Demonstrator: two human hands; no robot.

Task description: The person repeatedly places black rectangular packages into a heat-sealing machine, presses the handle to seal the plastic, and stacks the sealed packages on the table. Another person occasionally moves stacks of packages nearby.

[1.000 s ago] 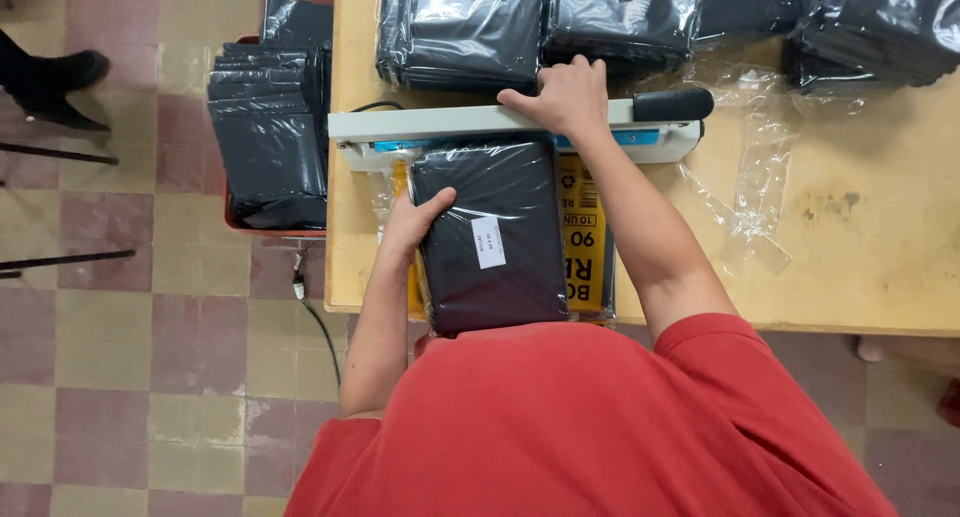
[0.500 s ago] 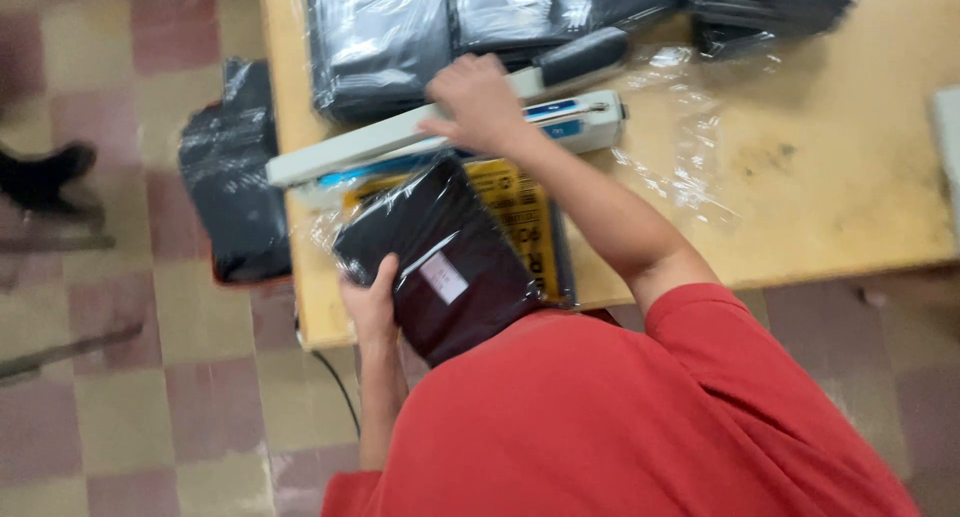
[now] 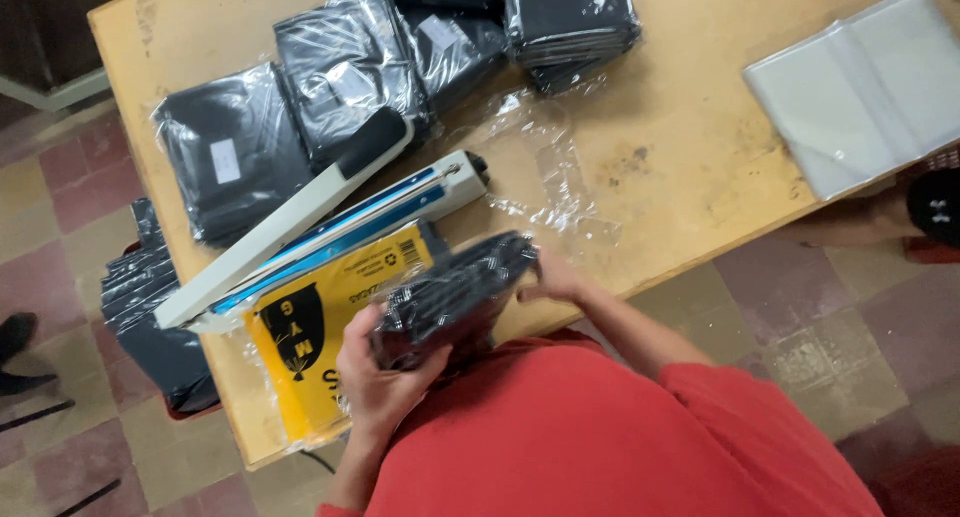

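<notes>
Wooden table (image 3: 690, 167) over a checkered tile floor (image 3: 800, 327), heat sealer (image 3: 320, 227) lying diagonal near the left edge with its arm raised

Both hands clamped on one black bagged packet (image 3: 455, 297): left hand (image 3: 385, 372) grips its lower left end, right hand (image 3: 555, 277) its right end. Packet is held tilted, up off the table, over the near edge, just right of the yellow bag (image 3: 315, 332)

Risks as I read them:
- slick plastic plus tilt, so the packet could slide out toward the floor
- sealer arm is open and close to the left hand; could snag the film or a finger
- loose clear film (image 3: 545, 172) mid-table may catch and drag

Containers:
- sealed clear bags with black folded goods (image 3: 330, 72) stacked along the far edge
- flat pile of empty clear bags (image 3: 860, 87) at the far right corner
- bin (image 3: 150, 317) on the floor off the left edge, holding more black packets; its rim is mostly hidden
</notes>
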